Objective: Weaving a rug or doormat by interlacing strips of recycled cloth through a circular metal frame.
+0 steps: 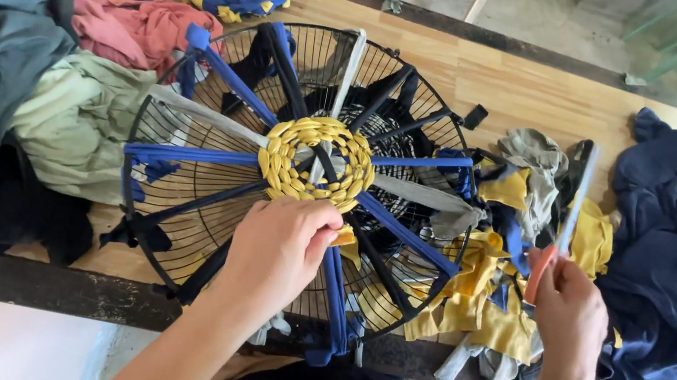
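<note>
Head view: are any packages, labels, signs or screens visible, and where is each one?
None in view: only cloth scraps, a wire fan guard with a yellow woven disc, the left hand at the disc, and the right hand holding scissors.

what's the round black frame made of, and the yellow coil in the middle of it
The round frame looks like thin metal wire with a black coating: fine radial spokes and ring wires, like a fan guard. The yellow coil looks like soft woven fabric strips, matte and plump, woven over blue and black cloth strips. The left hand touches its lower edge; the right hand holds orange-handled scissors.
</note>
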